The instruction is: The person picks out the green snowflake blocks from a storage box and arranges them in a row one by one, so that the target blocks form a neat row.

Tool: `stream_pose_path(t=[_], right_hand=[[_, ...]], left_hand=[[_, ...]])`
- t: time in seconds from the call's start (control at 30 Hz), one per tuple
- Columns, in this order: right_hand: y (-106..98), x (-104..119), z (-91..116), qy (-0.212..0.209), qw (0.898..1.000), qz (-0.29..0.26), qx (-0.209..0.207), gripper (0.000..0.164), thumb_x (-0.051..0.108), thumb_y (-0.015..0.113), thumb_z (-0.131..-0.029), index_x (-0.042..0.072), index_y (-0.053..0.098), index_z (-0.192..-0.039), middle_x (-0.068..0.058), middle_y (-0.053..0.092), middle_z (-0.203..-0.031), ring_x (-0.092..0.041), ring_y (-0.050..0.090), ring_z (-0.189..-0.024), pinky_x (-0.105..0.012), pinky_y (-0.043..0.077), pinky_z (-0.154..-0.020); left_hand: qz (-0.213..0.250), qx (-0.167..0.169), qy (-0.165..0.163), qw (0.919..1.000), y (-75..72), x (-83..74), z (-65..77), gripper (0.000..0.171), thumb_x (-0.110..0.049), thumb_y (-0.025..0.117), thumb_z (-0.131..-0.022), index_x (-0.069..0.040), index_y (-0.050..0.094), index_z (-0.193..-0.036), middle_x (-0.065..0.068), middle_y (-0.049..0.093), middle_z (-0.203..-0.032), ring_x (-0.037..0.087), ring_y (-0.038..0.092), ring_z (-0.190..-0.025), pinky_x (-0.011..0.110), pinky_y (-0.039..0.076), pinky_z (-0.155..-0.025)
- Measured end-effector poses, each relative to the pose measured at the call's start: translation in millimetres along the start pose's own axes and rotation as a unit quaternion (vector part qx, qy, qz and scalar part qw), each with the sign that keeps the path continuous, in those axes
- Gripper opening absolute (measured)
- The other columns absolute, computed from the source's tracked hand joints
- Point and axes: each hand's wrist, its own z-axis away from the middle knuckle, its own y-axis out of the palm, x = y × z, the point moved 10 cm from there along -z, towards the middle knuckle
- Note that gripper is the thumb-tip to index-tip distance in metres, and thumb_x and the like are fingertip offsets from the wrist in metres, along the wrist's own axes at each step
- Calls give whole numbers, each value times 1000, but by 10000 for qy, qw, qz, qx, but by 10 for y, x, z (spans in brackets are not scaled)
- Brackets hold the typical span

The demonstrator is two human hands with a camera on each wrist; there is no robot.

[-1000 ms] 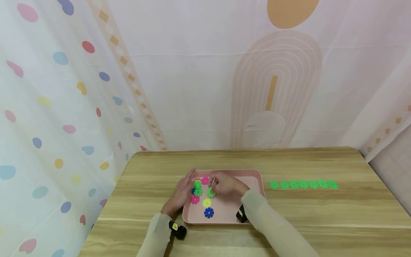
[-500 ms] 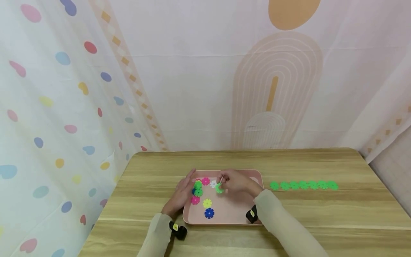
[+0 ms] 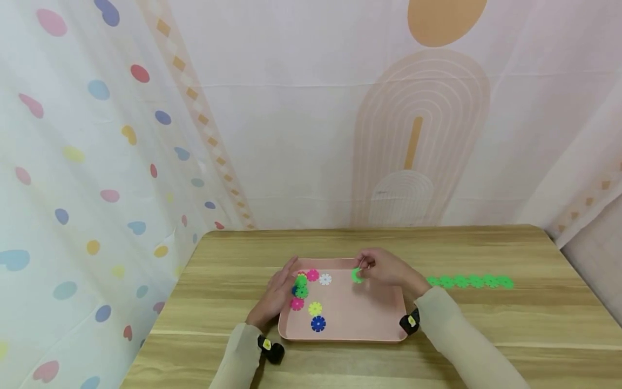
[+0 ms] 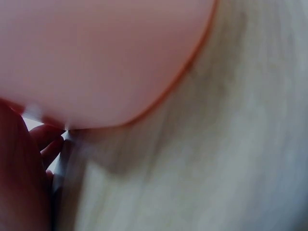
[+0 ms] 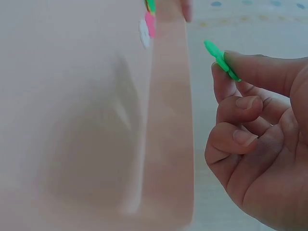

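Observation:
My right hand (image 3: 387, 268) pinches a green snowflake disc (image 5: 221, 61) between thumb and index finger, over the right part of the pink tray (image 3: 359, 316). In the right wrist view the disc is seen nearly edge-on, and the other fingers are curled in. My left hand (image 3: 274, 297) lies along the tray's left rim with its fingers extended. Close to those fingers are overlapping green discs (image 3: 302, 292), with pink discs (image 3: 297, 304) near them. A white disc (image 3: 325, 279), a yellow disc (image 3: 315, 308) and a dark blue disc (image 3: 318, 323) lie further in.
Right of the tray, a row of several green discs (image 3: 475, 281) runs across the wooden table (image 3: 486, 324), partly behind my right wrist. A patterned curtain (image 3: 301, 119) hangs behind the table and along its left side.
My right hand has carried the green disc up and to the right, away from the left cluster, uncovering the white disc. The left hand has stayed at the tray's left rim.

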Motion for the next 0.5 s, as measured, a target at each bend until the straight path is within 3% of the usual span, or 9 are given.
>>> stream_pose_path(t=[0.27, 0.5], right_hand=[[-289, -101, 230, -214, 9992, -127, -311, 9, 0, 65, -91, 0, 64, -100, -4, 61, -87, -14, 54, -81, -23, 47, -71], [-499, -234, 445, -126, 9981, -338, -490, 11, 4, 65, -93, -1, 63, -103, -7, 60, -87, -15, 55, -79, -25, 49, -69]], left_hand=[[-107, -68, 66, 9999, -17, -1, -6, 57, -53, 31, -104, -40, 17, -158, 4, 16, -166, 37, 2, -151, 73, 1, -112], [-161, -109, 207, 9996, -32, -11, -3, 56, -48, 33, -106, -36, 19, -159, 6, 19, -165, 38, 5, -150, 72, 2, -113]])
